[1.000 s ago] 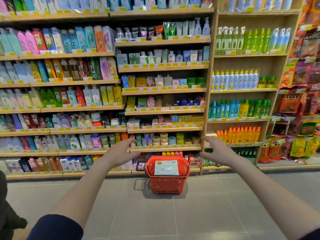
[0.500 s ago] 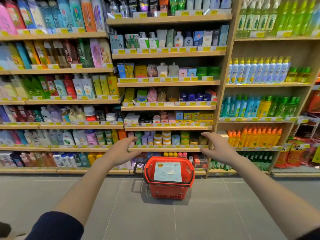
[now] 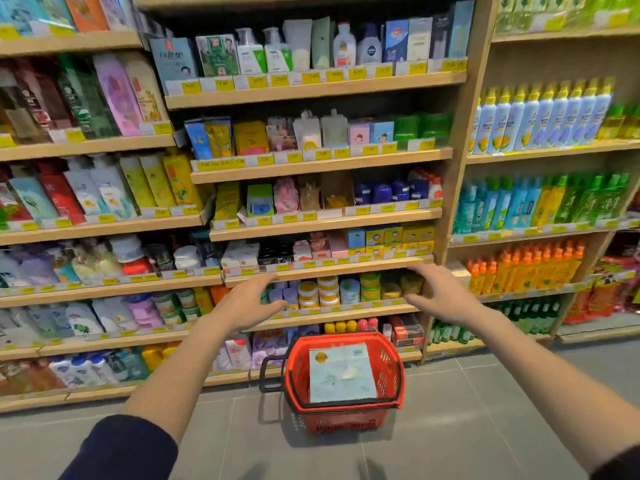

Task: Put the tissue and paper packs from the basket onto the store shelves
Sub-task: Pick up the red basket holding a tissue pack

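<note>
Far left: shelving bay (image 3: 86, 147) stacked with shampoo-type bottles and refill pouches, yellow price tags along every edge. Nothing here reads as tissue or paper packs, though labels are too blurred to be sure.

Left hand (image 3: 247, 301) is out in front, arm extended, dark sleeve (image 3: 121, 448) at the elbow end. Fingers spread, palm down, holding nothing, in front of the shelf with small jars (image 3: 329, 291); cannot tell if it touches the shelf edge.

Centre: middle bay (image 3: 322, 157) with boxed and tubed cosmetics. Below it on the grey tile floor (image 3: 207, 441) sits the red basket (image 3: 391, 368), just in front of the bottom shelf, black handle sticking out to its left. A pale blue tissue pack (image 3: 341, 372) lies flat on top inside, filling most of the opening. Anything under it is hidden, so the count of packs left is unknown.

Right hand (image 3: 438, 297) mirrors the left: fingers apart, empty, up at the same shelf level near the bay's right upright, well above the basket.

Far right: bay of spray bottles (image 3: 540, 116), blue, green, orange rows.

Progress, as a judgement: early or between picks. At least one pack remains in the basket, neither hand has one, and no placed tissue packs can be made out on visible shelves. Left to do: reach down, take the pack, find its shelf spot.
</note>
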